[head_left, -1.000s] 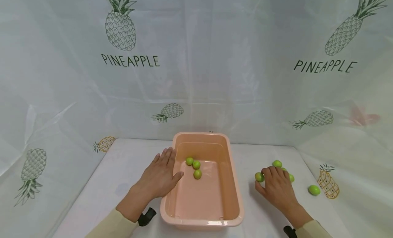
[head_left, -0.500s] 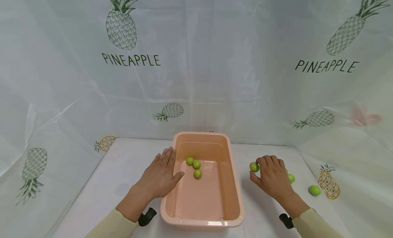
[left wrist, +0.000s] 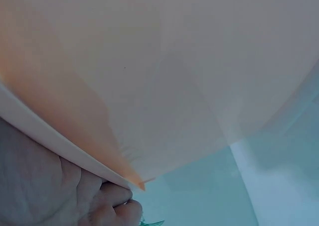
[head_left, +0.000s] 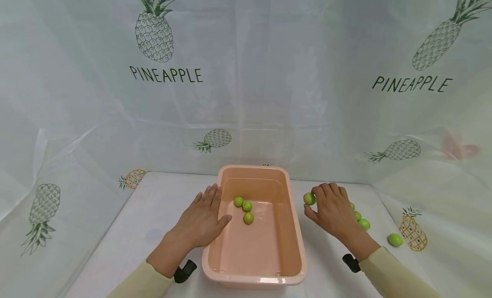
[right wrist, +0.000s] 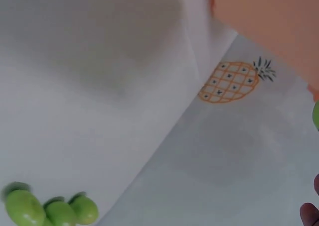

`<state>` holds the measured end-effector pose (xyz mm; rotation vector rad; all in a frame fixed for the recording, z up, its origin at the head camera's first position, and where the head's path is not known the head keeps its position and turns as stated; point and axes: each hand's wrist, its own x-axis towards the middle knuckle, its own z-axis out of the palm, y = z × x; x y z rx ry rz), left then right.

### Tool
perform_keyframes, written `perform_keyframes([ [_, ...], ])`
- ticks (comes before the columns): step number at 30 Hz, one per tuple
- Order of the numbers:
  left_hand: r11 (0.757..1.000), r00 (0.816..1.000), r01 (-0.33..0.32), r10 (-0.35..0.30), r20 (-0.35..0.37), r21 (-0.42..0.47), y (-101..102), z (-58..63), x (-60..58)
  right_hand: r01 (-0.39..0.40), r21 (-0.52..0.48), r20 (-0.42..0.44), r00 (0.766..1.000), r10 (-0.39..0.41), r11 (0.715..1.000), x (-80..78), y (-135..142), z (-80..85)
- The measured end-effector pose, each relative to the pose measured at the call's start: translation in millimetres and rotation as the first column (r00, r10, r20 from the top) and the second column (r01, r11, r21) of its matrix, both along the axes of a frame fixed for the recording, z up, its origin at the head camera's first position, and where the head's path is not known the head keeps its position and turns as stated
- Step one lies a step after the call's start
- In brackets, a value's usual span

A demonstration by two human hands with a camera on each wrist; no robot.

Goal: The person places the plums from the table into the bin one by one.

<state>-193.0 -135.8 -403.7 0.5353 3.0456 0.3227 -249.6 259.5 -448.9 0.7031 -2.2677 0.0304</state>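
A peach plastic basin [head_left: 253, 280] stands mid-table, with a few green limes [head_left: 248, 217] on its floor. My left hand [head_left: 201, 221] lies flat along the basin's left rim, fingers straight and thumb over the edge; the left wrist view shows its palm [left wrist: 35, 181] against the outer wall. To the right of the basin, my right hand [head_left: 333, 210] pinches a lime [head_left: 309, 199] between thumb and fingers, raised above the table. In the right wrist view only a sliver of that lime [right wrist: 316, 115] and some fingertips [right wrist: 310, 215] show at the edge.
Several more limes [head_left: 364, 224] lie on the white table behind and beside the right hand, partly hidden by it. One lime [head_left: 395, 240] sits apart near the table's right edge. A pineapple-printed sheet [head_left: 276, 97] hangs behind and around the table.
My right hand has lifted the pinched lime away from the others and carried it left and farther back, toward the basin. The left hand and the basin have stayed in place.
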Motion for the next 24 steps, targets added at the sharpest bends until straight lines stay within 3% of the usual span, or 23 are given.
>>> perform_keyframes([
  [9, 1.0, 1.0, 0.0, 0.0, -0.007, 0.005, -1, -2.3, -1.2, -0.028, -0.032, -0.013, 1.0, 0.028, 0.999, -11.8, -23, 21.6],
  [17, 1.0, 1.0, 0.004, -0.004, -0.023, -0.001, 0, -2.4, -1.1, -0.068, -0.046, 0.037, 0.997, 0.069, 0.997, -18.4, -54, 42.4],
  [24, 1.0, 1.0, 0.004, -0.004, -0.021, 0.005, -1, -3.2, -1.5, -0.125, 0.021, 0.104, 0.987, 0.122, 0.992, -21.2, -82, 48.6],
])
